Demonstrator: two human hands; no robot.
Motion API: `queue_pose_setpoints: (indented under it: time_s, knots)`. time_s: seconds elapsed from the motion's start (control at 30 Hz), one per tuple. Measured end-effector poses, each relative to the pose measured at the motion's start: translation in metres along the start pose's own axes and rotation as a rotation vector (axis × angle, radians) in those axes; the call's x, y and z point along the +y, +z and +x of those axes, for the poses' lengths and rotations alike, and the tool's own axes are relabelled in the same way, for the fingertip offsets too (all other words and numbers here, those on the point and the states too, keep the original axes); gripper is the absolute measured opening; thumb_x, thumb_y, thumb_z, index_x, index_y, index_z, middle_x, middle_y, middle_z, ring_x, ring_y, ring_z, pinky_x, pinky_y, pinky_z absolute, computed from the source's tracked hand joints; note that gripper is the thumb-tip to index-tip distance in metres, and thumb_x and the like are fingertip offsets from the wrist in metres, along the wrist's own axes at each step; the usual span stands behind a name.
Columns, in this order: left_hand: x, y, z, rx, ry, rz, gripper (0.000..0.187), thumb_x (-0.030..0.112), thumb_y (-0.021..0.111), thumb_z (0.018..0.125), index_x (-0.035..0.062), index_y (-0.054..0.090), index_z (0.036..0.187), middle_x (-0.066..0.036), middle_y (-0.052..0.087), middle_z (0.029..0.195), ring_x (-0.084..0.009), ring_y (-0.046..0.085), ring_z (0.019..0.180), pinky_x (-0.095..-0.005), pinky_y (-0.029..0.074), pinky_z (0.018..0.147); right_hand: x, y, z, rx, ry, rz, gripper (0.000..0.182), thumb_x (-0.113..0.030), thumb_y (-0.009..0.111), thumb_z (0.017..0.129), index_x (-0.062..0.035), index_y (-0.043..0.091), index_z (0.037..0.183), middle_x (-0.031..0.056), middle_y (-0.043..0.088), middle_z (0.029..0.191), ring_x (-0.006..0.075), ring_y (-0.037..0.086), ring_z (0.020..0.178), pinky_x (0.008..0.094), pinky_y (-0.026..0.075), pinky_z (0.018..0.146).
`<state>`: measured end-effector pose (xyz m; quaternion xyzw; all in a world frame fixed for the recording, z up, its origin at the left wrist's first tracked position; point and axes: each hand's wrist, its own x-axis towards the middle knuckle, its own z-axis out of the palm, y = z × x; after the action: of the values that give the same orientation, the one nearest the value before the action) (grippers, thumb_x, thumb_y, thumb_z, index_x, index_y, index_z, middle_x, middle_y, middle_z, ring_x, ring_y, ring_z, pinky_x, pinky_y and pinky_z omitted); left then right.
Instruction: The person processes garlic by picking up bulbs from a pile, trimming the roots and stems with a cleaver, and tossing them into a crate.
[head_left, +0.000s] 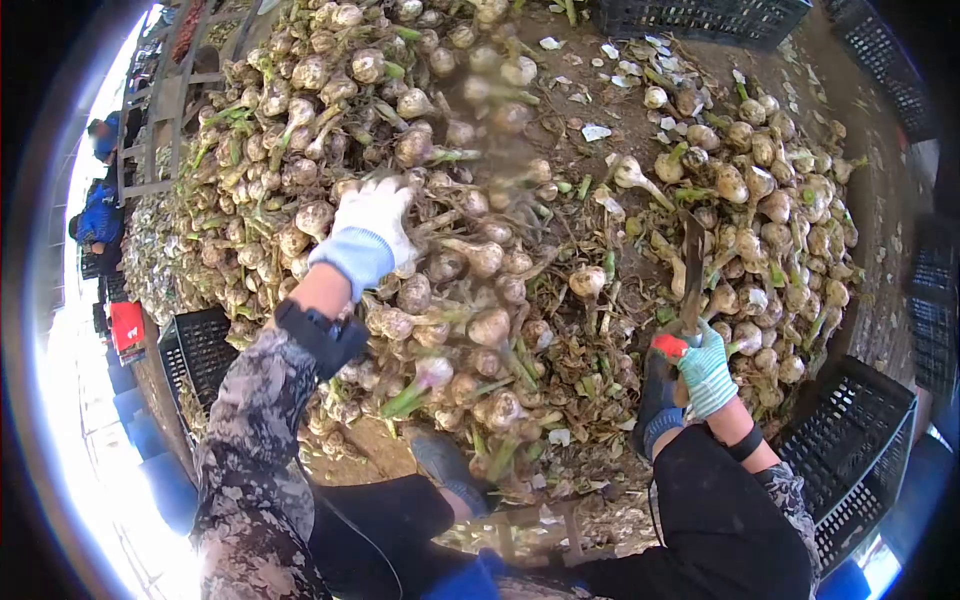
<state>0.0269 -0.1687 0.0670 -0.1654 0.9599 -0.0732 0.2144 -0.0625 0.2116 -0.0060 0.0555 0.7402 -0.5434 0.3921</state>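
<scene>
My left hand [375, 222], in a white glove with a light blue cuff, reaches onto the large pile of garlic bulbs [310, 72]. Its fingers look stretched out over the bulbs, with their tips partly hidden. My right hand [707, 372] wears a green-and-white striped glove with red on the thumb. It is closed around a knife, whose long dark blade [693, 262] points away from me, beside a second garlic heap [770, 215]. Between my hands, a bulb with a cut stem [588, 282] lies among dry leaves and stem scraps [610, 375].
Black plastic crates stand at the right [850, 440], left [198, 350] and far side [705, 20]. My shoes [445, 468] rest among the garlic and scraps. Another person in blue [98, 215] is at the far left, near a wooden frame [165, 105].
</scene>
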Motion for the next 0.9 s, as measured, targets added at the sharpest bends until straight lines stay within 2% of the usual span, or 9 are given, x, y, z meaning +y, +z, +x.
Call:
queue_pose_setpoints:
  time_s: [0.07,0.17,0.3,0.5,0.57,0.63,0.7,0.77,0.9]
  knots:
    - [-0.001,0.01,0.022,-0.158,-0.006,0.112,0.096,0.046,0.071,0.053,0.0124,0.023,0.129,-0.016,0.033,0.126,-0.0291,0.032,0.117,-0.0383,0.026,0.098,-0.002,-0.003,-0.007,-0.011,-0.01,0.109,0.043,0.002,0.069,0.063,0.0023,0.047,0.1,0.0037,0.056,0.08,0.0083,0.055,0.066,0.0193,0.046,0.058]
    - [0.002,0.052,0.033,-0.154,0.091,0.073,0.107,0.054,0.071,0.049,0.0106,0.018,0.131,-0.021,0.022,0.131,-0.0322,0.026,0.121,-0.039,0.025,0.1,0.008,-0.016,-0.012,0.007,-0.051,0.061,0.044,0.005,0.066,0.065,0.0026,0.044,0.103,0.0044,0.057,0.081,0.0099,0.056,0.068,0.02,0.048,0.06]
    - [0.009,0.04,0.023,-0.398,-0.017,-0.19,0.091,0.049,0.075,0.044,0.0147,0.041,0.121,-0.021,0.03,0.121,-0.0354,0.035,0.11,-0.0391,0.034,0.093,0.012,-0.019,-0.024,0.088,-0.065,0.168,0.048,0.007,0.063,0.066,0.0026,0.04,0.108,0.0059,0.057,0.081,0.013,0.059,0.07,0.0213,0.049,0.06]
    - [0.021,0.067,-0.037,-0.194,0.055,-0.471,0.061,0.033,0.07,0.057,0.0112,0.049,0.11,-0.028,0.033,0.117,-0.0373,0.044,0.102,-0.0332,0.038,0.09,0.024,-0.022,-0.028,0.089,-0.12,0.179,0.035,0.002,0.063,0.068,-0.0004,0.048,0.099,0.0015,0.057,0.076,0.0084,0.054,0.064,0.0187,0.043,0.052]
    - [0.027,0.07,-0.053,-0.055,0.235,-0.479,0.059,0.031,0.07,0.056,0.0106,0.05,0.108,-0.029,0.035,0.117,-0.0375,0.043,0.104,-0.0346,0.038,0.09,0.023,-0.016,-0.024,0.08,-0.1,0.186,0.033,0.003,0.063,0.068,-0.0001,0.049,0.098,0.0027,0.057,0.078,0.0087,0.054,0.067,0.0187,0.044,0.055]
    - [0.036,0.044,-0.067,-0.211,0.143,-0.403,0.06,0.031,0.07,0.055,0.0101,0.051,0.107,-0.027,0.035,0.119,-0.0383,0.042,0.105,-0.0364,0.037,0.09,0.033,-0.008,-0.008,0.055,-0.192,0.156,0.033,0.002,0.063,0.067,0.0001,0.05,0.097,0.003,0.057,0.079,0.0096,0.055,0.07,0.02,0.045,0.06]
    - [0.033,0.055,-0.081,-0.08,0.26,-0.307,0.051,0.029,0.068,0.057,0.0096,0.052,0.101,-0.023,0.039,0.116,-0.0354,0.043,0.104,-0.0376,0.039,0.087,0.02,-0.002,0.004,0.083,-0.234,-0.056,0.035,-0.005,0.067,0.067,-0.0009,0.051,0.098,0.0027,0.058,0.08,0.0091,0.055,0.072,0.019,0.044,0.061]
    - [0.034,0.041,-0.092,-0.19,0.257,-0.297,0.049,0.026,0.067,0.056,0.0103,0.052,0.1,-0.021,0.04,0.115,-0.0351,0.045,0.101,-0.0373,0.041,0.085,-0.021,0.011,0.013,0.191,-0.318,-0.376,0.035,-0.01,0.067,0.068,0.0013,0.05,0.096,0.0016,0.057,0.078,0.0081,0.054,0.069,0.0193,0.043,0.059]
    - [0.017,0.041,-0.114,-0.006,0.172,-0.494,0.034,0.015,0.065,0.059,0.0091,0.056,0.091,-0.016,0.048,0.1,-0.0292,0.052,0.091,-0.0332,0.044,0.079,-0.086,0.028,0.066,0.274,-0.408,-0.851,0.036,-0.02,0.065,0.066,-0.0042,0.05,0.095,0.0132,0.059,0.084,0.0297,0.057,0.077,0.0343,0.045,0.064]
